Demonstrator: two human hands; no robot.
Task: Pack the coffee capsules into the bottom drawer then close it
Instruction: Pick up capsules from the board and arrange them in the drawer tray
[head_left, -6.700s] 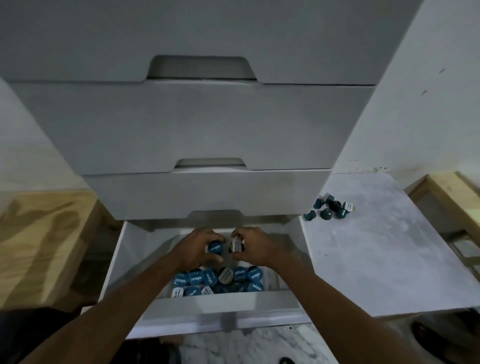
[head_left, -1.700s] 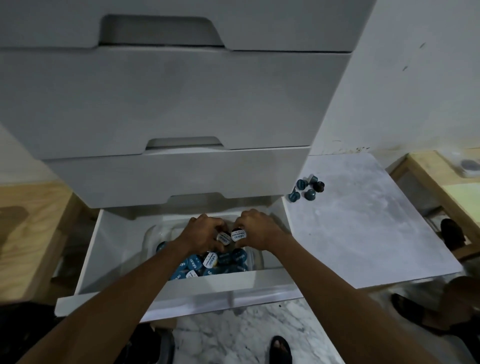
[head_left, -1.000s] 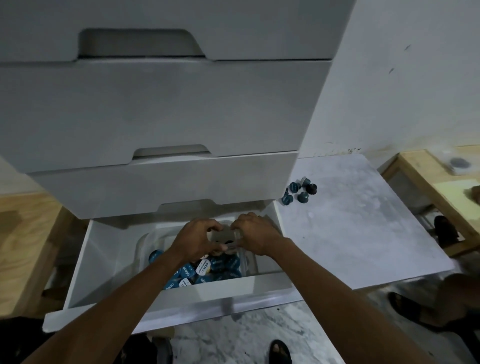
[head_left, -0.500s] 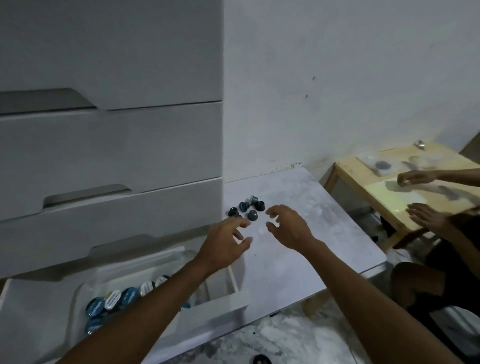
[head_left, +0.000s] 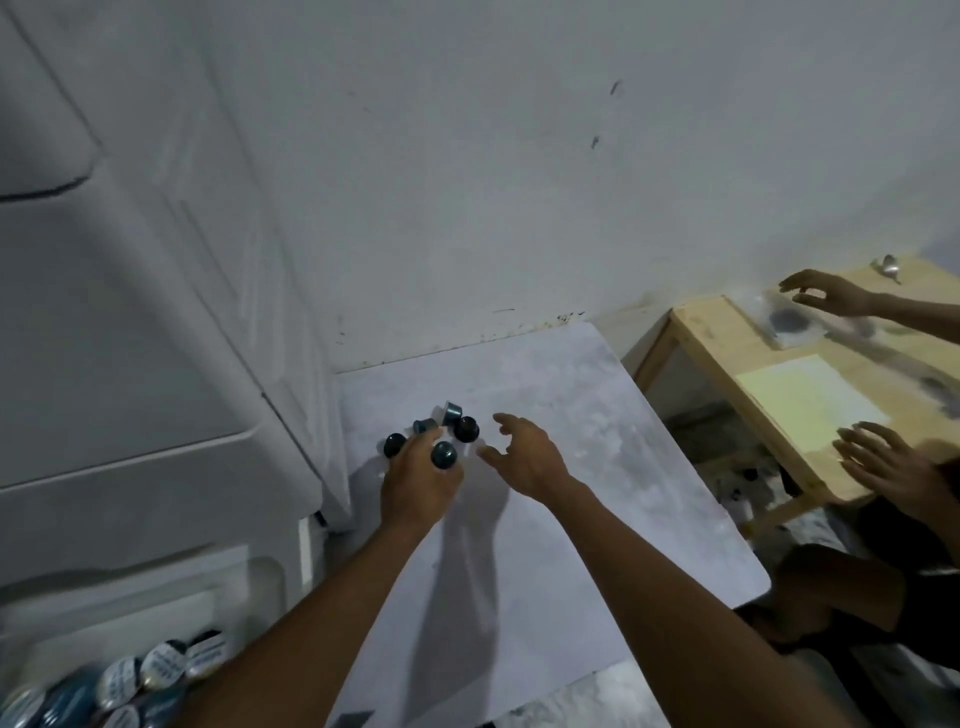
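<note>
Several dark teal coffee capsules (head_left: 466, 428) sit in a small cluster on the white low table (head_left: 597, 519), close to the drawer unit. My left hand (head_left: 418, 486) reaches into the cluster, with its index finger and thumb on either side of the nearest capsule (head_left: 443, 454), which still stands on the table. My right hand (head_left: 524, 457) hovers just right of the cluster with fingers spread and holds nothing. At the bottom left, the open bottom drawer (head_left: 270, 577) holds a clear tub of packed capsules (head_left: 156, 667), only partly in view.
The grey drawer unit (head_left: 130, 338) fills the left side, with its upper drawers closed. A white wall stands behind the table. On the right, another person's hands (head_left: 893, 462) move over a wooden side table (head_left: 727, 358) with a spoon (head_left: 889, 267).
Both my hands left the drawer and moved right to the loose capsules on the table. My view swung right, so the drawer is now mostly out of frame.
</note>
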